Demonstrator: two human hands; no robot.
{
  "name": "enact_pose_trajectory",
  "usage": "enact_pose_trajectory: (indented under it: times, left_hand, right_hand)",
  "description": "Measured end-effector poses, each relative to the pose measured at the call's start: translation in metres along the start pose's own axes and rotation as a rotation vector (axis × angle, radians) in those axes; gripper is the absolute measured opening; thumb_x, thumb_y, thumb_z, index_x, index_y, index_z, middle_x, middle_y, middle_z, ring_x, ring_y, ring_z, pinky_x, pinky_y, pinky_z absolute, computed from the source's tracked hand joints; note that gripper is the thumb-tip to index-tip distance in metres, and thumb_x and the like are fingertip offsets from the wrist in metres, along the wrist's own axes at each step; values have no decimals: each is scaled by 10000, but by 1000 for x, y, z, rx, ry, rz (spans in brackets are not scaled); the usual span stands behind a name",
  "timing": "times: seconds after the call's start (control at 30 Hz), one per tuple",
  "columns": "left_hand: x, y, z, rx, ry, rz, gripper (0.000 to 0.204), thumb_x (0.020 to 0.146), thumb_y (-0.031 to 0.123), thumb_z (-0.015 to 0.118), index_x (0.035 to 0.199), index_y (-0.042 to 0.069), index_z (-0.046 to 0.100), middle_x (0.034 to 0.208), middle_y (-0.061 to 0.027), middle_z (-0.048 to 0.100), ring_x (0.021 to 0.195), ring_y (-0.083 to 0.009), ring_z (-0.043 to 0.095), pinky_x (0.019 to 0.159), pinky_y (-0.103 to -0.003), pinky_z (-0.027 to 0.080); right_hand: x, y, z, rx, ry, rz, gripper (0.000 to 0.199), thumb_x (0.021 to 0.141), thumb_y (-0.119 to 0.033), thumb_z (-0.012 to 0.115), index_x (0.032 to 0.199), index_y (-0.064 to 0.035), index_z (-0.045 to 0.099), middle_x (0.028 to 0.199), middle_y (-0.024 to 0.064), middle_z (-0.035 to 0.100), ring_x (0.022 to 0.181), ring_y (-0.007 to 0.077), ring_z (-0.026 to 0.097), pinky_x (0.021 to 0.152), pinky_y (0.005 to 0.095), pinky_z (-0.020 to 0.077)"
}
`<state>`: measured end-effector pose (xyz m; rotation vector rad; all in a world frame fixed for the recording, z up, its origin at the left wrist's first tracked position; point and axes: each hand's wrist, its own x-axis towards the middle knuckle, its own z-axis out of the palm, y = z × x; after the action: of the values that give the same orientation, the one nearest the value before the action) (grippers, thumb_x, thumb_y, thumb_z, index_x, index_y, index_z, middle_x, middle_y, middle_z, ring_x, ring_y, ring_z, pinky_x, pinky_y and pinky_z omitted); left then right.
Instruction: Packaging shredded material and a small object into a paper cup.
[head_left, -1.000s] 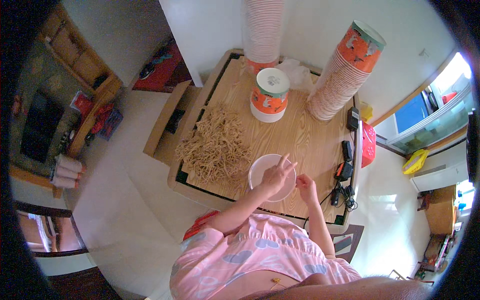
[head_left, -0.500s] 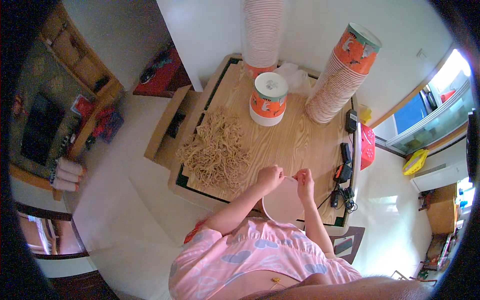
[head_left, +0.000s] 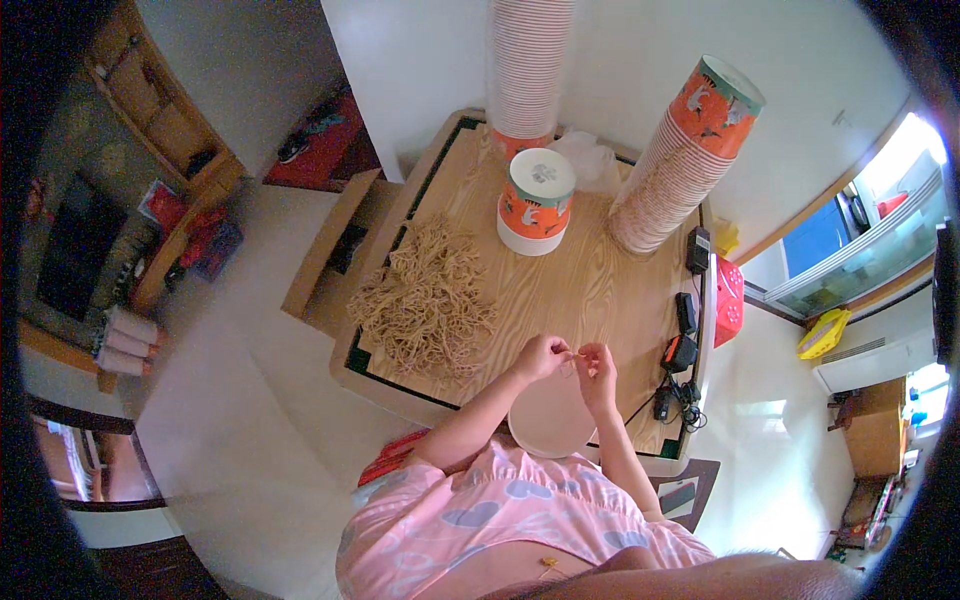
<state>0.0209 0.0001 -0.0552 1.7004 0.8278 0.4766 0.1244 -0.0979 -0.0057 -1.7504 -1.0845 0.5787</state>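
My left hand point(head_left: 543, 357) and right hand point(head_left: 598, 362) pinch a thin noodle strand point(head_left: 572, 357) between them above the white bowl point(head_left: 550, 418), on the counter point(head_left: 590, 290) near the noodle pile point(head_left: 428, 300).

Short-sleeved pink top point(head_left: 480, 520) with pale blue-grey cloud-like patches, bare forearms, two bare hands point(head_left: 570, 358).

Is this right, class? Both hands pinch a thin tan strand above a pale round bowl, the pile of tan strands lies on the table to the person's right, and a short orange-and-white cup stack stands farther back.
One detail is wrong. The head view shows the pile of tan strands lying to the person's left, not right. The rest holds: the left hand and right hand pinch a thin strand above the pale bowl, with the short cup stack farther back on the table.
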Motion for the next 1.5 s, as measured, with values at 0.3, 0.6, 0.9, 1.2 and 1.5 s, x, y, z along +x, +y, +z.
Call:
enact_pose_trajectory:
  times: [0.3,0.6,0.9,1.2,1.5]
  left_hand:
    - [1,-1,2,-235,57,-69,118,756,131,636,753,13,624,659,-37,620,595,-89,569,568,-250,467]
    - [-4,-7,0,-225,15,-10,115,746,135,653,742,22,630,670,-32,627,607,-93,573,579,-251,467]
    - [-18,-4,-7,-84,31,-9,160,718,193,676,725,38,635,642,-57,629,582,-109,582,562,-262,462]
    - [-22,7,-11,-50,48,-29,162,729,218,681,740,61,647,606,-8,597,557,-81,526,540,-245,435]
    - [-18,1,-3,-40,116,-11,169,735,197,662,749,30,636,640,-47,619,568,-107,557,548,-262,449]
  right_hand:
    - [-10,-8,1,-356,-16,-255,190,670,-42,658,812,-42,533,870,105,536,858,284,513,764,377,420]
    - [-11,-1,2,-65,69,-102,118,736,-40,610,822,-30,531,774,112,556,759,287,543,678,349,440]
    - [-24,-17,1,-483,37,-289,124,703,-38,607,798,-44,529,803,86,548,831,282,508,756,371,399]
    - [-14,-2,1,-257,7,-180,114,717,-41,593,812,-50,530,808,84,558,810,273,516,732,365,392]
    - [-12,-5,-1,-467,-5,-268,106,709,-57,617,796,-63,556,785,67,576,784,255,532,733,356,393]
